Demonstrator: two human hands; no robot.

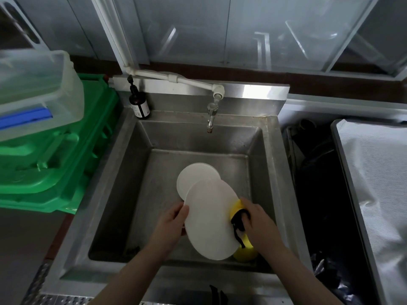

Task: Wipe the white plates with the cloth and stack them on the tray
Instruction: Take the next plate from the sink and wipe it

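White plate (pixel 211 219) gripped by left hand (pixel 171 225); right hand (pixel 257 221) clutches cloth (pixel 239 219) (yellow-black).

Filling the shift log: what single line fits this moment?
left hand grips round white plate | right hand wipes with yellow-black cloth | over steel sink

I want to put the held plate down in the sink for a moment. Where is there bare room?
The sink floor is bare along its left side, between the left wall and the second plate, and at the back under the tap. The front right is crowded: the right hand with the cloth and the held plate, gripped by the left hand.
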